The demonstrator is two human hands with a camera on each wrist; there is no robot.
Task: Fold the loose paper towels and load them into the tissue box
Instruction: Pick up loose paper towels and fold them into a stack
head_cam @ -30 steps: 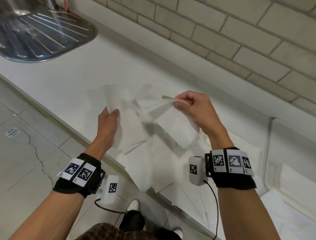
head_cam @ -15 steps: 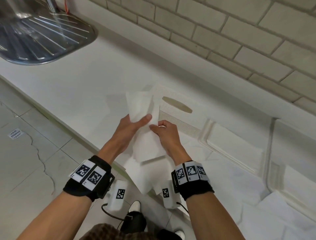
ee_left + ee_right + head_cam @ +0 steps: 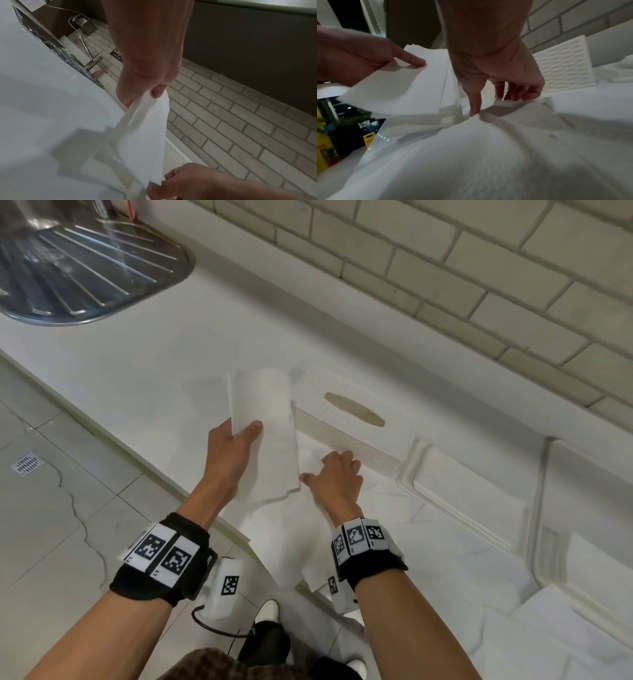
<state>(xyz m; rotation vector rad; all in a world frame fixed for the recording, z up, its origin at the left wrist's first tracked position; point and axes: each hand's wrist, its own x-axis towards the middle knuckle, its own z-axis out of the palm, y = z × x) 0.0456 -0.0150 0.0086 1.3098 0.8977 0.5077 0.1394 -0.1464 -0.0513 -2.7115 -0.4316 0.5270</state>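
My left hand holds a folded white paper towel above the counter, thumb on top, just left of the tissue box. The same left hand pinches the folded towel in the left wrist view. The white woven tissue box stands upright with its oval slot on top. My right hand is lower, in front of the box, with loosely curled fingertips touching a loose towel lying on the counter. Its thumb stands apart from the fingers.
Loose towels overhang the counter's front edge; more lie at the lower right. A white tray-like part sits right of the box. A steel sink drainer is far left, a brick wall behind.
Both hands held the towel in the air, then brought it together folded. My right hand has let go and dropped to the loose towels; my left hand keeps the folded towel.
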